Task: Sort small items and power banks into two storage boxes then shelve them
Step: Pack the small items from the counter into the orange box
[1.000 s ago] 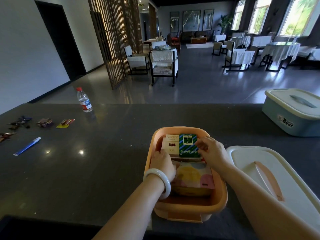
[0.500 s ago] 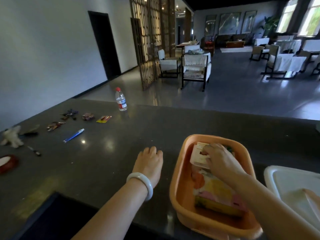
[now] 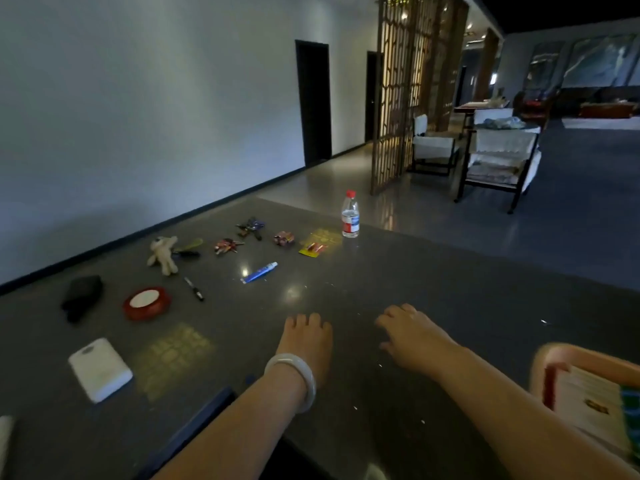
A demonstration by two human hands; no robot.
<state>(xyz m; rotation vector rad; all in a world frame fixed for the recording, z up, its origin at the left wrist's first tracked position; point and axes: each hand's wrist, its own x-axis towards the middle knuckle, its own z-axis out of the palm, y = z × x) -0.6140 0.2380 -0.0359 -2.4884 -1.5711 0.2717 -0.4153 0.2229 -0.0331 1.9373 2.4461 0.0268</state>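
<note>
A person's two bare hands lie over a dark, polished stone counter [image 3: 398, 271] in a dim dining hall, seen from the head camera. The left hand [image 3: 306, 341], a pale jade-like bangle [image 3: 294, 379] on its wrist, rests palm down with fingers relaxed and holds nothing. The right hand [image 3: 412, 336] sits just beside it, fingers loosely spread over the counter, also holding nothing.

At the lower right edge, blurred, is the orange plastic storage box [image 3: 554, 355], with a cream printed carton [image 3: 585, 400] and a green patterned packet [image 3: 632, 420] inside it.

Spread across the counter to the left are the unsorted items. A white rectangular power bank [image 3: 99, 368] lies nearest the person, well apart from the box. Beyond it are a red roll of ribbon or tape [image 3: 147, 302] and a black fabric pouch [image 3: 82, 296]. A black pen [image 3: 194, 288] lies between the roll and a blue-and-white tube [image 3: 259, 272]. Farther back stand a cream plush toy [image 3: 163, 254] beside a green-handled tool [image 3: 188, 247], a small red multicoloured bundle [image 3: 227, 244], a dark purple tangle of small objects [image 3: 251, 226], a small pink wrapped item [image 3: 284, 238] and a yellow card with red pieces on it [image 3: 313, 248]. A clear plastic water bottle with a red cap [image 3: 350, 213] stands upright near the counter's far edge.

Behind, a wooden lattice screen [image 3: 401, 91] and white-covered chairs [image 3: 498, 157] occupy the grey floor.
</note>
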